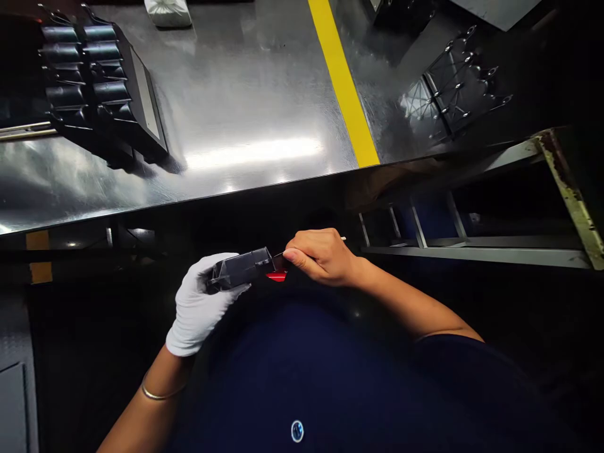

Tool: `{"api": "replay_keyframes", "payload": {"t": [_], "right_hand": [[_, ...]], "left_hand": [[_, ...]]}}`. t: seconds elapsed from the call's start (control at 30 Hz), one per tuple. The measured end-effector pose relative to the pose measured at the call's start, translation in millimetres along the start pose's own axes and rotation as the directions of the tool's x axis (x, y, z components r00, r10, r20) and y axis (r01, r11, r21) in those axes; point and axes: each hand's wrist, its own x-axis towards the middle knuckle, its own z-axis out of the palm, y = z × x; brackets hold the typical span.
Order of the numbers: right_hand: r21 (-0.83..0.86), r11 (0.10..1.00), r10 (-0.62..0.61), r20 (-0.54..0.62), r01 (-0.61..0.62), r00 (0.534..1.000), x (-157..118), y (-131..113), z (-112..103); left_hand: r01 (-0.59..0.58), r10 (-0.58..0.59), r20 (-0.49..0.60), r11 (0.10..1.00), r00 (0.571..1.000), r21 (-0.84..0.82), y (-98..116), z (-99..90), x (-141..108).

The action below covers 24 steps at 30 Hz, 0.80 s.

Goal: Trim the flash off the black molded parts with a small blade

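Observation:
My left hand (195, 311), in a white glove, is wrapped round a black plastic part (243, 268) in front of my body. The part's far end points toward my right hand (325, 257), which is bare and closed on a thin tool. Most of the tool is hidden in my fist; a pale tip (343, 238) shows beyond the knuckles, and a dark thin piece reaches from the thumb to the part's end. Just below that end a small red piece (276, 276) is visible; what it belongs to I cannot tell.
Ahead lies a metal table (250, 94) with a yellow stripe (346, 88). Ribbed black parts (108, 82) stand at its left, a white bundle (168, 12) at the back, another black part (455, 91) at the right. A metal frame (472, 251) is below right.

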Motion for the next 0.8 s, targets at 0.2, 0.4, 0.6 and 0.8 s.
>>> {"api": "replay_keyframes", "payload": {"t": [0.2,0.4,0.6,0.8], "right_hand": [[-0.06,0.997,0.055,0.08,-0.051,0.995,-4,-2,5],[-0.077,0.995,0.073,0.084,-0.067,0.994,-2,3,10],[0.191,0.977,0.053,0.222,-0.097,0.974,-2,5,2],[0.281,0.956,-0.005,0.303,-0.085,0.953,-5,0,-7]], "left_hand": [[-0.214,0.21,0.081,0.976,0.974,0.042,-2,-10.1,-2],[-0.305,0.296,0.143,0.951,0.944,0.045,-9,-15.0,-4],[-0.472,0.473,0.205,0.88,0.857,-0.058,0,-14.0,-4],[-0.394,0.392,0.197,0.919,0.899,-0.032,-1,-17.7,-2]]}}
